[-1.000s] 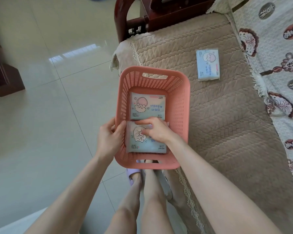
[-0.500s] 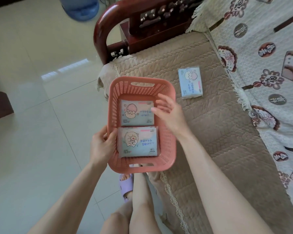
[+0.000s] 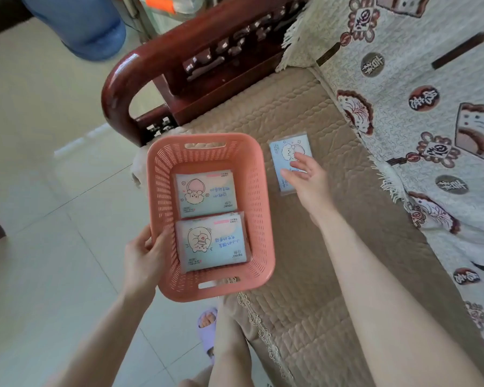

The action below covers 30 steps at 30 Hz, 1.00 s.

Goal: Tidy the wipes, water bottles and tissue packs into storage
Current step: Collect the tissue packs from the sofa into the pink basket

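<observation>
Three tissue packs: a near pack (image 3: pixel 211 243) and a far pack (image 3: pixel 206 192) lie just right of the left hand (image 3: pixel 144 256), and a loose pack (image 3: pixel 285 155) lies under the fingertips of the right hand (image 3: pixel 308 181). One pink basket (image 3: pixel 260 219), its rim gripped by the left hand. Two hands. One purple slipper (image 3: pixel 204 335) below the left hand. One blue water jug (image 3: pixel 78 26) far beyond it.

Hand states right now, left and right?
Left hand: grips the basket wall.
Right hand: open, over the pack beside the basket, gripping nothing.
</observation>
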Each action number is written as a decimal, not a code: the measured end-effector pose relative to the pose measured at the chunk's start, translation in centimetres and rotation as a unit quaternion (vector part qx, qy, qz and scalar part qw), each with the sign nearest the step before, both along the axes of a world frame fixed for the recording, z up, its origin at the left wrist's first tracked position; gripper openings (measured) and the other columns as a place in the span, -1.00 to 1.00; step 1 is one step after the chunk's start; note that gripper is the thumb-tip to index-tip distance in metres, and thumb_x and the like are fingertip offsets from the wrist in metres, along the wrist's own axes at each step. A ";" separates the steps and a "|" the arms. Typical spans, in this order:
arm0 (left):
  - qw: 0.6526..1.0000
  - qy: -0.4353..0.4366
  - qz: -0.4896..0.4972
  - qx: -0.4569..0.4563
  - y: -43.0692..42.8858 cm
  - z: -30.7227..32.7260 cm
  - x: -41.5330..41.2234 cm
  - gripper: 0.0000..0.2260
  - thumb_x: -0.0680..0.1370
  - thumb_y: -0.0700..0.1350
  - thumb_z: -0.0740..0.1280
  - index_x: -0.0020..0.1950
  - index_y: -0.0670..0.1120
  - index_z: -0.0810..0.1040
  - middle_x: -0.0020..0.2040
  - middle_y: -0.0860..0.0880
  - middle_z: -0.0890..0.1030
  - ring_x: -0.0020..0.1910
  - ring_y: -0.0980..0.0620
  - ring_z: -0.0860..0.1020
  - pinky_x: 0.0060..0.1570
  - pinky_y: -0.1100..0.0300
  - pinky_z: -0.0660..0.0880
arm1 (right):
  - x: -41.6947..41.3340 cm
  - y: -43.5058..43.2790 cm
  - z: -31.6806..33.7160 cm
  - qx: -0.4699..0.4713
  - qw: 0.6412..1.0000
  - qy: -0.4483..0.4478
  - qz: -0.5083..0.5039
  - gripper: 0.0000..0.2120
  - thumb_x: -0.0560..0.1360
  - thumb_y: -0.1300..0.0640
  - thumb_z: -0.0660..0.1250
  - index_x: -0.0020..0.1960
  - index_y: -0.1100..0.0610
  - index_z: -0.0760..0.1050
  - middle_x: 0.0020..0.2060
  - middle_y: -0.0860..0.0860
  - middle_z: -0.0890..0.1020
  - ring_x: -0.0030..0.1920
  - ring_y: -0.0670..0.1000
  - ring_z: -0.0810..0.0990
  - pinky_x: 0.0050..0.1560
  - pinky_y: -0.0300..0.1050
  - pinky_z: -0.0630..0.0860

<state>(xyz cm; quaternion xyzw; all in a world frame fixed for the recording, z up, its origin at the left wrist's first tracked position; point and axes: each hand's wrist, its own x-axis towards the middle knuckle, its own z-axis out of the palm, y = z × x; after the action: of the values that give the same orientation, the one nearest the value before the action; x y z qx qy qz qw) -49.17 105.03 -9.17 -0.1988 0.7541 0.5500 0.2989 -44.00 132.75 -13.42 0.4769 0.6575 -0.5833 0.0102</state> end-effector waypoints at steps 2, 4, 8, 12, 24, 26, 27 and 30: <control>1.000 0.002 0.002 -0.008 0.7 -0.3 -1.0 -0.86 0.61 -0.20 0.29 -0.09 -0.04 0.60 -0.34 0.08 0.63 -0.49 0.23 0.54 -0.50 0.35 0.46 | -0.8 1.1 -1.2 -0.009 0.999 -0.037 -0.003 -0.36 0.46 0.08 0.45 0.48 0.03 0.28 0.33 0.00 0.44 0.25 -0.07 0.44 0.29 -0.13 0.38; 1.000 -0.002 -0.003 -0.009 1.3 -0.6 -1.8 -0.88 0.61 -0.20 0.28 -0.07 -0.07 0.59 -0.41 0.12 0.61 -0.51 0.24 0.52 -0.52 0.36 0.44 | -1.5 1.8 -2.5 -0.011 0.997 -0.078 0.000 -0.21 0.40 -0.04 0.48 0.52 0.00 0.18 0.38 -0.03 0.38 0.29 -0.08 0.39 0.33 -0.12 0.34; 1.000 -0.010 -0.008 -0.017 1.7 -1.2 -3.2 -0.89 0.61 -0.18 0.28 -0.06 -0.09 0.58 -0.45 0.16 0.59 -0.52 0.24 0.49 -0.53 0.35 0.43 | -1.8 3.9 -7.6 0.008 0.991 -0.130 0.018 0.17 0.07 -0.37 0.43 0.55 -0.05 0.04 0.44 -0.05 0.35 0.42 0.02 0.35 0.43 0.10 0.31; 0.999 -0.023 -0.008 -0.021 1.5 -1.7 -4.1 -0.87 0.61 -0.16 0.29 -0.10 -0.07 0.60 -0.38 0.06 0.57 -0.42 0.09 0.46 -0.42 0.26 0.44 | -3.4 4.2 -7.9 0.058 0.979 -0.196 0.021 -0.09 0.40 -0.11 0.45 0.57 -0.01 0.00 0.50 0.10 0.17 0.50 0.16 0.14 0.50 0.12 0.10; 0.999 -0.032 0.013 -0.004 1.6 -0.9 -5.0 -0.85 0.61 -0.20 0.27 -0.04 -0.04 0.61 -0.34 0.09 0.67 -0.43 0.17 0.58 -0.47 0.30 0.51 | -4.7 5.7 -8.0 0.116 0.981 -0.145 -0.054 -0.50 0.39 0.37 0.43 0.29 0.15 0.44 0.16 0.09 0.60 0.05 0.01 0.55 -0.03 -0.31 0.38; 0.999 -0.029 0.015 -0.006 1.0 -0.6 -5.3 -0.85 0.61 -0.19 0.27 -0.04 -0.01 0.61 -0.32 0.10 0.69 -0.41 0.16 0.60 -0.46 0.29 0.53 | -5.2 5.2 -6.9 0.104 0.986 -0.112 -0.067 -0.52 0.39 0.39 0.41 0.27 0.14 0.45 0.13 0.07 0.61 0.02 -0.02 0.55 0.01 -0.26 0.44; 0.999 -0.027 0.016 -0.008 0.6 -0.4 -5.4 -0.85 0.61 -0.18 0.27 -0.05 0.00 0.62 -0.32 0.10 0.69 -0.40 0.16 0.61 -0.44 0.28 0.55 | -5.5 4.7 -6.1 0.095 0.988 -0.094 -0.074 -0.53 0.39 0.39 0.41 0.24 0.11 0.45 0.10 0.04 0.61 0.03 -0.01 0.57 0.07 -0.16 0.50; 0.999 -0.014 0.020 -0.022 -1.0 0.2 -5.7 -0.83 0.61 -0.18 0.28 -0.09 0.02 0.62 -0.35 0.12 0.68 -0.42 0.19 0.59 -0.42 0.31 0.55 | -6.6 3.6 -3.5 0.063 0.994 -0.048 -0.081 -0.55 0.39 0.39 0.39 0.13 -0.03 0.43 -0.04 -0.08 0.59 0.00 -0.01 0.61 0.06 -0.01 0.59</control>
<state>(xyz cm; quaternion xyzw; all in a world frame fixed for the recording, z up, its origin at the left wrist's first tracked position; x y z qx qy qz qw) -54.92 104.02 -8.94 -0.2279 0.7575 0.5365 0.2939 -50.63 136.31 -16.91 0.5558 0.6509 -0.5159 -0.0360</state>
